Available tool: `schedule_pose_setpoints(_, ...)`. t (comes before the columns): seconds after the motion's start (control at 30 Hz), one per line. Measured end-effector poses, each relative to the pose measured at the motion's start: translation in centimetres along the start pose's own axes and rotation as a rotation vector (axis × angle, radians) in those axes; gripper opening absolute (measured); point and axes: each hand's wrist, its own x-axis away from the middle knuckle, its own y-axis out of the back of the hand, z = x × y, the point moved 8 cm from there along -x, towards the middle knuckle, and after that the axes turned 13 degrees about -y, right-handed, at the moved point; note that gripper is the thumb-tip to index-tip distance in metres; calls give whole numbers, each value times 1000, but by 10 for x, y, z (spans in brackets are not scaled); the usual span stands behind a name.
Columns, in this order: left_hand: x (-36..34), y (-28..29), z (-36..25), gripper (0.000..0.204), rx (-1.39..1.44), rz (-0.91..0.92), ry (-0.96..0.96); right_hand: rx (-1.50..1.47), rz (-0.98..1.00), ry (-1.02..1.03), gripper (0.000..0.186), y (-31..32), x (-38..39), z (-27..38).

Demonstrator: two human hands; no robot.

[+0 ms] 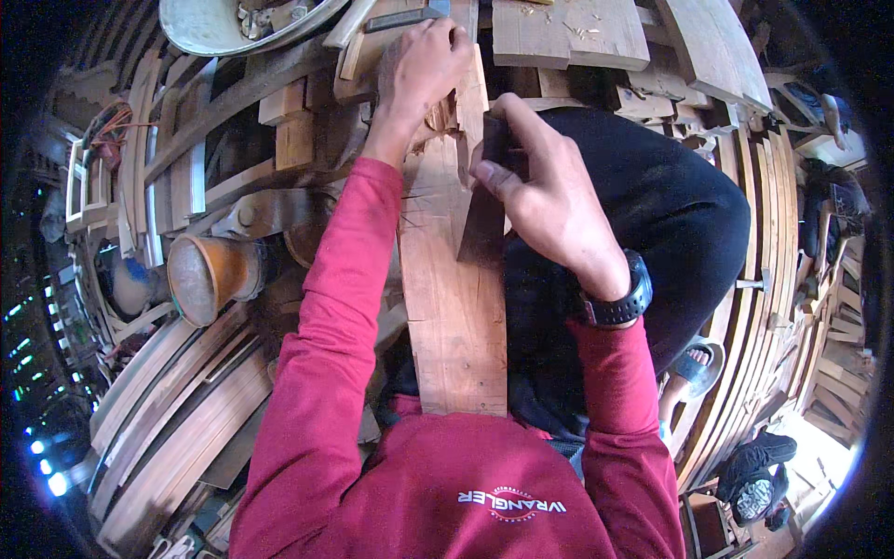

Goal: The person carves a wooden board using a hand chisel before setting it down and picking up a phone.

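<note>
A long pale wooden board [454,326] runs from my body away between my arms. Its far part is roughly carved, with a splintered hollow and a narrow raised strip. At that far end my left hand [424,74] lies over the wood with its fingers curled; what is inside them is hidden. My right hand [559,186] grips a dark, flat, straight-edged tool [482,228], held between thumb and fingers. The tool leans against the board's right edge, and its exact kind does not show. Just beyond my left hand lies a dark flat bar [405,19].
At the far left stands a pale basin [251,37] with scraps in it. An orange-brown pot [209,278] sits left of my arm. Thick planks [570,37] lie ahead, curved pieces [177,419] at lower left, long strips [768,233] at right. Another person [754,480] is at lower right.
</note>
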Motion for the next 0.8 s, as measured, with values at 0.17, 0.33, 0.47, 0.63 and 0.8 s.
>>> schedule_pose_setpoints(0.17, 2, 2, -2, 36, -4, 9, 0, 153, 190, -56, 46, -27, 7, -8)
schedule_pose_setpoints(0.33, 0, 2, 0, 38, -17, -4, 2, -50, 44, -73, 35, -9, 3, -2)
schedule_pose_setpoints(0.47, -1, 1, -1, 37, -9, 9, 10, 102, 162, -20, 37, -25, 7, -8)
schedule_pose_setpoints(0.63, 1, 2, 1, 34, -31, -38, -12, 15, 35, 1, 36, -7, 4, 5)
schedule_pose_setpoints(0.8, 3, 0, 2, 34, -29, 10, -1, 132, 149, 21, 38, -28, 8, -2)
